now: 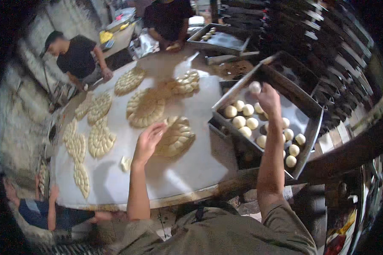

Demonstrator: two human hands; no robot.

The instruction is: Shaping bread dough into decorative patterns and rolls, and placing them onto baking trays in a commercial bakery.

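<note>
My right hand (268, 98) is raised over a metal baking tray (310, 127) and holds a round white dough ball (255, 87) at its fingertips. Rows of similar dough balls (242, 121) lie in the tray below it. My left hand (149, 142) reaches over the metal table (183, 170) to a round cluster of dough pieces (176, 136), its fingers closed at the cluster's left edge. Whether it grips a piece I cannot tell.
Several more fan-shaped clusters of dough pieces (100, 140) cover the table's left and far parts. Two people in dark shirts (78, 55) work at the far side beside another tray (219, 40). A person crouches at lower left (42, 212). Dark stacked racks (327, 42) stand on the right.
</note>
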